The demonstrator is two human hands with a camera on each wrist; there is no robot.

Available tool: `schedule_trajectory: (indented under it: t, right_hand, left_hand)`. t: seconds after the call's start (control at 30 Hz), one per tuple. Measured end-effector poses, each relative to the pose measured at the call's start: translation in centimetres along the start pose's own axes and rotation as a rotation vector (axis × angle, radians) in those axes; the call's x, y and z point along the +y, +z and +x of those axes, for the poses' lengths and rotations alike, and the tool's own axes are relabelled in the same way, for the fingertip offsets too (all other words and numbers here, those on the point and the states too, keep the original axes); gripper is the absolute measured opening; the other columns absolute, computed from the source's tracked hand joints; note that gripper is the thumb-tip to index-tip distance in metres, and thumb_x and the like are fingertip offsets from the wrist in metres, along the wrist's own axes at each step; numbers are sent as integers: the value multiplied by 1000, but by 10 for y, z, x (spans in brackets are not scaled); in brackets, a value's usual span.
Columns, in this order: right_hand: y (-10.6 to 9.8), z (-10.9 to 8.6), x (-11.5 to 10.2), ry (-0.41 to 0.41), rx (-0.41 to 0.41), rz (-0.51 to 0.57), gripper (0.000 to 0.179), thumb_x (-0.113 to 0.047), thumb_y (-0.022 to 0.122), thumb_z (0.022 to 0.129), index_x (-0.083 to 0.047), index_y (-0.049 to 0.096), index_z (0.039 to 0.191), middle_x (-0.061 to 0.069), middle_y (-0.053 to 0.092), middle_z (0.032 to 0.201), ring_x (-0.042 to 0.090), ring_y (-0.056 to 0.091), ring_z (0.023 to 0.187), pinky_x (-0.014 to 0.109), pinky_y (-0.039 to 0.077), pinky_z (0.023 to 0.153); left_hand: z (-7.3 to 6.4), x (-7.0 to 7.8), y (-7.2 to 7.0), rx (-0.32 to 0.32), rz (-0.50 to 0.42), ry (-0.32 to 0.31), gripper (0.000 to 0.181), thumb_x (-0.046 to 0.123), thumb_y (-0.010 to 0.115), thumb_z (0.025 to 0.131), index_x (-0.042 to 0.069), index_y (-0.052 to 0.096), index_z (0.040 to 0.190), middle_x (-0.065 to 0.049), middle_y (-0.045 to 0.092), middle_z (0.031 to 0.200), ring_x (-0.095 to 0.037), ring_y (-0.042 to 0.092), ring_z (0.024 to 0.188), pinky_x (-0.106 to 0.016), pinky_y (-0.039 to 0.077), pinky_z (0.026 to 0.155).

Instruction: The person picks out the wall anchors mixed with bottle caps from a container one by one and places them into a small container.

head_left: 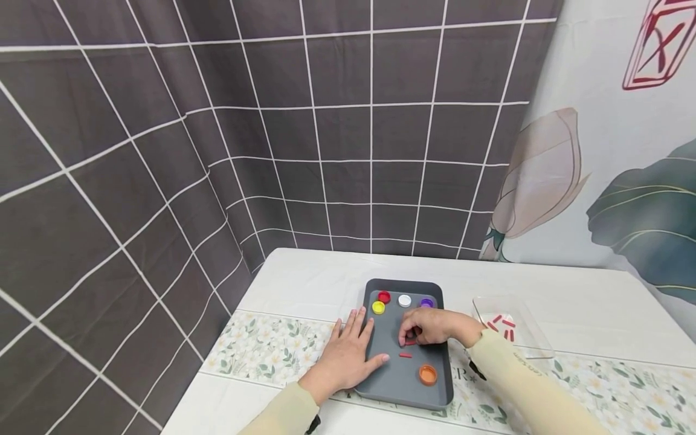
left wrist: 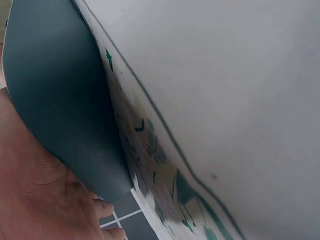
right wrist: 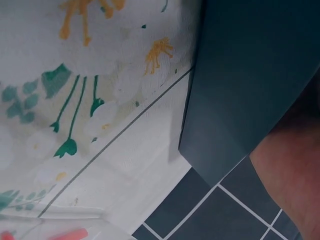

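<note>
A dark grey tray lies on the table. My left hand rests along its left rim with fingers spread; the left wrist view shows this hand beside the tray's outer wall. Over the tray's right half, my right hand has bent fingers and pinches a small red stick near the tray floor. Just below it lies another red stick. In the right wrist view, only part of the right hand shows, above the tray wall; its fingertips are hidden.
Inside the tray are a red cap, yellow cap, white cap, purple cap, partly hidden, and orange cap. A clear box with several red sticks stands right of the tray, on a floral-banded tablecloth.
</note>
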State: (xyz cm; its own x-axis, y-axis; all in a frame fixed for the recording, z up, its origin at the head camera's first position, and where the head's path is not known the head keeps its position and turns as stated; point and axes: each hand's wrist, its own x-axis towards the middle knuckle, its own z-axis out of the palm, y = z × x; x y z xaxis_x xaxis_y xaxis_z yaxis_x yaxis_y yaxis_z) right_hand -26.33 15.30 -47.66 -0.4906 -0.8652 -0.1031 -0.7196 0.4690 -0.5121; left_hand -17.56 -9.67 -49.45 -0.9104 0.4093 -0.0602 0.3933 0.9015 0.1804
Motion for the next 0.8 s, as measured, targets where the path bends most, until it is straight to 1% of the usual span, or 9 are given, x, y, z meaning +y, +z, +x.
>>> schedule_trajectory:
  t: [0.23, 0.5, 0.8]
  right_hand:
    - [2, 0, -1, 29, -9, 18, 33, 9, 72, 79, -19, 73, 97, -7, 57, 86, 2, 50, 76, 18, 45, 67]
    - [1, -3, 0, 14, -18, 37, 35, 8, 73, 78, -15, 71, 104, -4, 58, 87, 2, 50, 74, 17, 45, 66]
    - [-1, -3, 0, 2, -7, 28, 32, 7, 73, 78, -16, 70, 100, -3, 58, 84, 1, 49, 75, 17, 45, 66]
  left_hand:
    - [-1, 0, 2, -1, -2, -1, 84, 68, 40, 99, 10, 33, 160, -11, 12, 170, -30, 10, 157, -55, 16, 123]
    - [-1, 1, 1, 0, 2, -1, 84, 69, 40, 99, 11, 33, 159, -11, 12, 170, -29, 11, 157, -55, 16, 123]
    - [-1, 1, 1, 6, -5, -4, 84, 68, 41, 99, 10, 33, 159, -11, 13, 170, -30, 11, 157, -56, 16, 123]
